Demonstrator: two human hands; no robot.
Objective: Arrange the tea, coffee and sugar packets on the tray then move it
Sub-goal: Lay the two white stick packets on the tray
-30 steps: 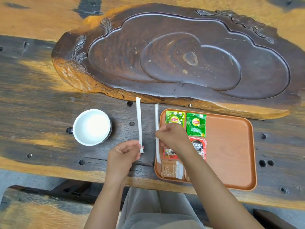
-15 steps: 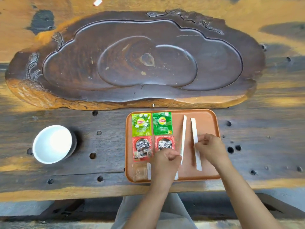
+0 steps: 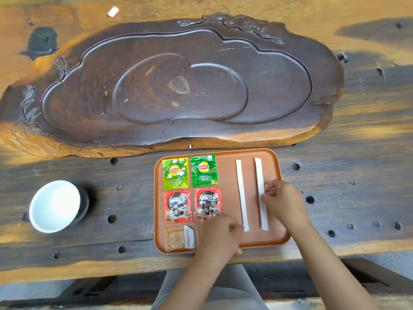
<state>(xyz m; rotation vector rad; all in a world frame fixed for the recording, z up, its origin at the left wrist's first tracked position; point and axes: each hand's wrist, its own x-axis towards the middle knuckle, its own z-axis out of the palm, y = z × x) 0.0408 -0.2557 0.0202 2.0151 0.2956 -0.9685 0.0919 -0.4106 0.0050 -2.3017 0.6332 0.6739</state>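
You're squaring the last packets on the orange tray (image 3: 282, 229): your right hand (image 3: 282, 200) pinches the outer white sugar stick (image 3: 261, 193), your left hand (image 3: 220, 237), curled, covers the inner stick's (image 3: 241, 193) near end; next, grip the tray rims

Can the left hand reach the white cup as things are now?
Probably yes. The left hand rests at the tray's near edge, and only bare table lies between it and the white cup further left. Nothing stands in the way.
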